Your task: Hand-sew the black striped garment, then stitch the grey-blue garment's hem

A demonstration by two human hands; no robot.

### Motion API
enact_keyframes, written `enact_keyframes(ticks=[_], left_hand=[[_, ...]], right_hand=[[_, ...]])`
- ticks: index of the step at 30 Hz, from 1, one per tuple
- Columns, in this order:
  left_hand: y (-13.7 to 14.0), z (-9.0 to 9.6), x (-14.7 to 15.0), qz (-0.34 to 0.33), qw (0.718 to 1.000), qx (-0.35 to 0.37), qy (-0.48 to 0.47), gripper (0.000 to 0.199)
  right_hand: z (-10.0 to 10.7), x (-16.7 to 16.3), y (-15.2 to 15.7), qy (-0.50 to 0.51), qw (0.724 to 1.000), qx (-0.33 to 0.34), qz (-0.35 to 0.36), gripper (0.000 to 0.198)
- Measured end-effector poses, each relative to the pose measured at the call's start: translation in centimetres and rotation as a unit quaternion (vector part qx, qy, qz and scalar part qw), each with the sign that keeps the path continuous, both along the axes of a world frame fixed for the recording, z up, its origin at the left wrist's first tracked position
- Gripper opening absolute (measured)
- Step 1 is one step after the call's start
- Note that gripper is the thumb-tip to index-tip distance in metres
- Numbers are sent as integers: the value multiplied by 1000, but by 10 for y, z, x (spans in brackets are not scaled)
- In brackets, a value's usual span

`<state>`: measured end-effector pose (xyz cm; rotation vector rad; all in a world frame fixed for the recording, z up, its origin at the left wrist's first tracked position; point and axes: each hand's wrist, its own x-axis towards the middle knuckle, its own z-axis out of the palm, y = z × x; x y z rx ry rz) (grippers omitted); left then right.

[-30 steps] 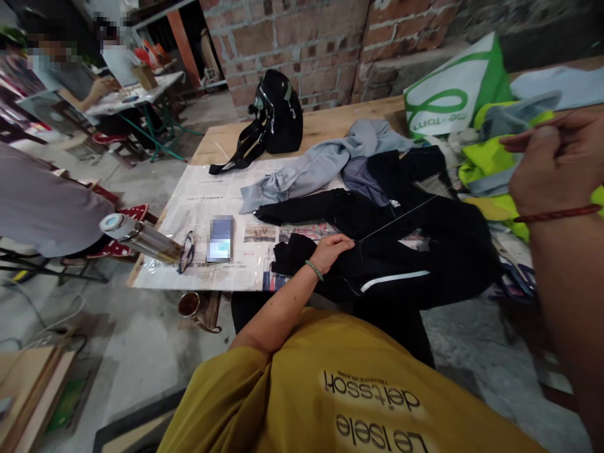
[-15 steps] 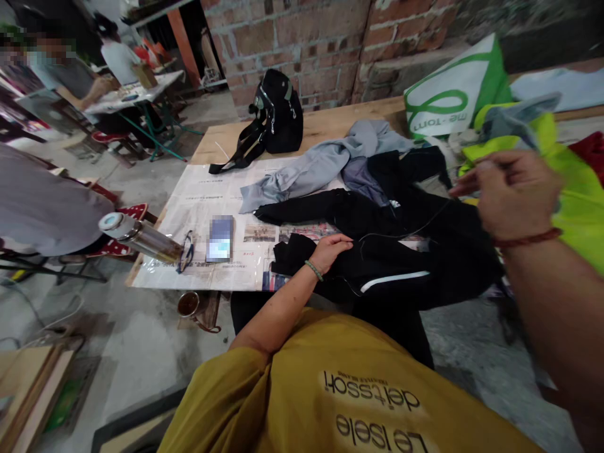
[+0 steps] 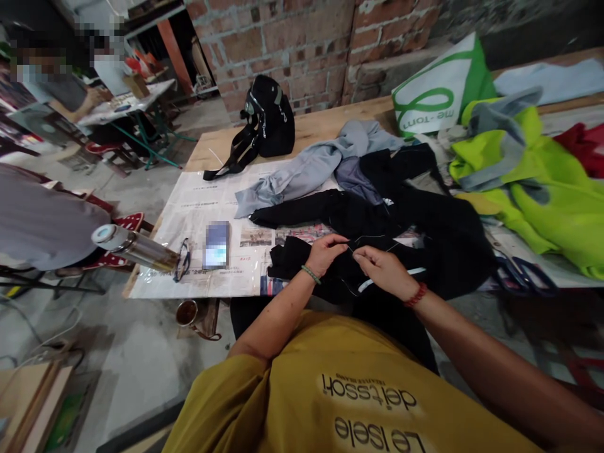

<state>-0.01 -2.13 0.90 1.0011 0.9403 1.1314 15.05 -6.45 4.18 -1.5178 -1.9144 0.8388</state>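
Black garment [image 3: 457,239], white-trimmed; far cloth [image 3: 302,173] grey; right clothing [image 3: 542,195] yellow-green; far right bag [image 3: 431,94] white and green; left stool [image 3: 131,221] red, white-dotted.

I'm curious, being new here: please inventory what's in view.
table: one, brown, centre
black cloth: count unclear, black, front
grey cloth: one, grey, central
lime cloth: one heap, lime, right
shoulder bag: one, black, rear
shopping bag: one, white-green, rear
phone: one, bluish, left
flask: one, silvery, left edge
glasses: one, dark, beside flask
scissors: one, blue, right
cup: one, brownish, below table
people: at least three, grey-white tops, left
left hand: one, green bracelet, on black cloth
right hand: one, red bracelet, beside left
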Motion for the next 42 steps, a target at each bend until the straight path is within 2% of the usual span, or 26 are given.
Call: enact_keyframes(ticks=[9, 14, 17, 20, 24, 27, 34, 42], left_hand=[[-2, -3, -1, 16, 992, 83, 95, 12], [-5, 1, -1, 65, 960, 206, 178, 9], [-6, 1, -1, 78, 948, 244, 190, 10], [-6, -1, 0, 80, 952, 223, 192, 12], [-6, -4, 2, 84, 963, 161, 197, 28], [-6, -4, 3, 79, 966, 140, 200, 32], [-6, 1, 4, 81, 960, 156, 217, 10], [-5, -5, 7, 82, 960, 151, 222, 28]], right_hand=[[-2, -4, 3, 16, 1000, -11, -20, 27], [-5, -6, 5, 12, 1000, -6, -25, 26], [-9, -9, 7, 7, 999, 7, -36, 25], [-12, -11, 8, 8, 999, 18, -47, 25], [-16, -12, 7, 21, 997, 22, -64, 27], [-18, -13, 6, 32, 996, 22, -78, 27], [-22, -13, 8, 37, 997, 27, -66, 25], [-28, -13, 6, 43, 996, 45, -63, 26]])
